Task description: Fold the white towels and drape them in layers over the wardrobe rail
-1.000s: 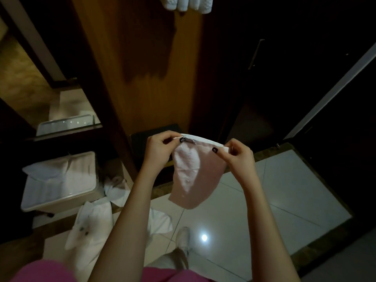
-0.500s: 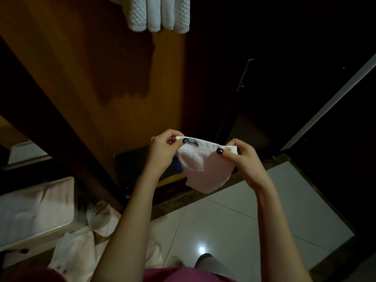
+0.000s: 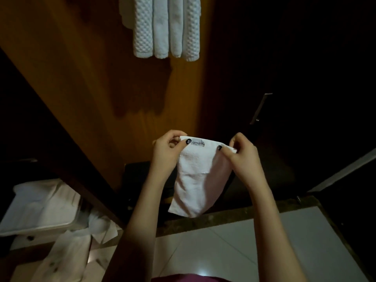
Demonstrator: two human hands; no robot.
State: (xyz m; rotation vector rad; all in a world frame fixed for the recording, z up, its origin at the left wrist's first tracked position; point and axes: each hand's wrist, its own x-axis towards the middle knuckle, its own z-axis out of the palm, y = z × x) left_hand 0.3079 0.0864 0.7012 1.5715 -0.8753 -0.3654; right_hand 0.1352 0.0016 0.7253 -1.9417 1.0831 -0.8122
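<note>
The folded towels point(image 3: 165, 27) hung high in the wardrobe point(image 3: 101, 88) could be dragged loose if the next layer is laid carelessly; the rail itself is not seen. The white towel point(image 3: 195, 180) is held before the wardrobe opening, pinched at its top corners by the curled fingers of the left hand point(image 3: 166, 153) and the right hand point(image 3: 242, 157). Its fold may be lost, as the lower part hangs free. In the white bin point(image 3: 40, 227) at the left, white cloth point(image 3: 40, 200) is kept.

Small white towel point(image 3: 198, 180), folded, hanging limp low before the wooden wardrobe panel point(image 3: 101, 88), pinched at both top corners, printed label point(image 3: 198, 143) on the top edge. Four folded white towels point(image 3: 165, 27) hanging side by side high on that panel, outer two waffle-textured.
</note>
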